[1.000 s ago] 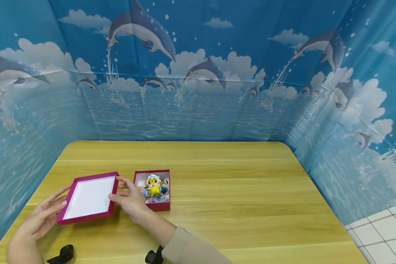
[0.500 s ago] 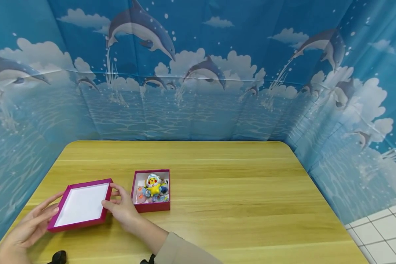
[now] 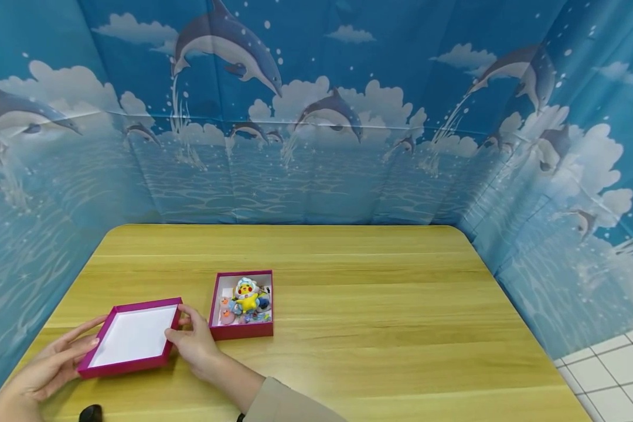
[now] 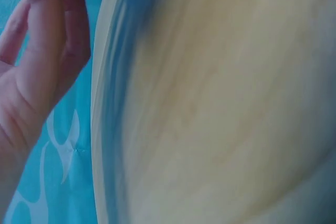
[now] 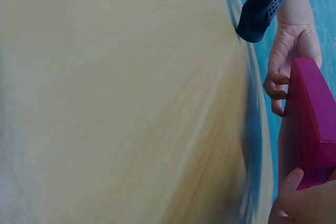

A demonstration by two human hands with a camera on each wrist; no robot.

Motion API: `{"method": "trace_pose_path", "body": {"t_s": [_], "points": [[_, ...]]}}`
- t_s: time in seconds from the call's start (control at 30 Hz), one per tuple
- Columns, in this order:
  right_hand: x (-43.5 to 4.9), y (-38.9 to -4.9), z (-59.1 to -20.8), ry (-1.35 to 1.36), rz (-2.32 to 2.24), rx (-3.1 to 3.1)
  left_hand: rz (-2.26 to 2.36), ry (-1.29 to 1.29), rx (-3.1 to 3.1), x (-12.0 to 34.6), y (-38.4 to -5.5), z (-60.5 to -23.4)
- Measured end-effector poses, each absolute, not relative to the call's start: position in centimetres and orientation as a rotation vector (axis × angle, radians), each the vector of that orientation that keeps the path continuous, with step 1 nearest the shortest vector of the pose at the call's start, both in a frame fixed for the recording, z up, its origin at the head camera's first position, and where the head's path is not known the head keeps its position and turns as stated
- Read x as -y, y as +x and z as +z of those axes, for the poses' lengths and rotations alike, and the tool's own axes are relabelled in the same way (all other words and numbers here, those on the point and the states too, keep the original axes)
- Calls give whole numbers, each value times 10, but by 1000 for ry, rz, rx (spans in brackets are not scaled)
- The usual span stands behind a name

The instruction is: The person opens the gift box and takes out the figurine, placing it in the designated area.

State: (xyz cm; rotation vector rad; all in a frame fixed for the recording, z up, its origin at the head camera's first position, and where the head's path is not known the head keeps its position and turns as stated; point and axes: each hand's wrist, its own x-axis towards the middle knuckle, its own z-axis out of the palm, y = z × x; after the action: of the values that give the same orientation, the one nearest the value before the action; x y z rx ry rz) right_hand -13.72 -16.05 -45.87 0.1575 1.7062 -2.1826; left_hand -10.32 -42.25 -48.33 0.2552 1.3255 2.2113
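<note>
A magenta box lid (image 3: 133, 335) with a white inside faces up at the left of the table, held between both hands. My left hand (image 3: 47, 366) grips its left edge, thumb on the rim. On the opposite edge my right hand (image 3: 195, 343) pinches the rim between thumb and fingers. To the right of the lid stands the matching box (image 3: 241, 332), uncovered, with a yellow figurine in a white hood (image 3: 248, 296) on top of several small toys (image 3: 232, 310). The right wrist view shows the lid's magenta outer side (image 5: 310, 124) between the hands; the left wrist view catches mainly the left hand (image 4: 39, 51).
Underneath is a wood-grain table (image 3: 380, 316) with rounded far corners. A blue dolphin-print curtain (image 3: 316, 176) hangs behind and at both sides. White floor tiles (image 3: 612, 375) show at the lower right. A black wrist device (image 5: 260, 17) sits at the left wrist.
Both hands have carried the lid left and toward the person, away from the box, mostly in the first half second. The box and its toys stay put and are now less covered by the right hand.
</note>
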Motion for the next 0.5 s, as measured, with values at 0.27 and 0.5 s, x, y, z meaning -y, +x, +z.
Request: {"method": "trace_pose_path", "body": {"t_s": [0.27,0.5], "points": [[163,-136,-467,197,-2173,-1702,2135,161,-1343,422,-106,-487],[163,-135,-471,213,-2141,-1753,2055,43,-1402,422,-106,-487]]}}
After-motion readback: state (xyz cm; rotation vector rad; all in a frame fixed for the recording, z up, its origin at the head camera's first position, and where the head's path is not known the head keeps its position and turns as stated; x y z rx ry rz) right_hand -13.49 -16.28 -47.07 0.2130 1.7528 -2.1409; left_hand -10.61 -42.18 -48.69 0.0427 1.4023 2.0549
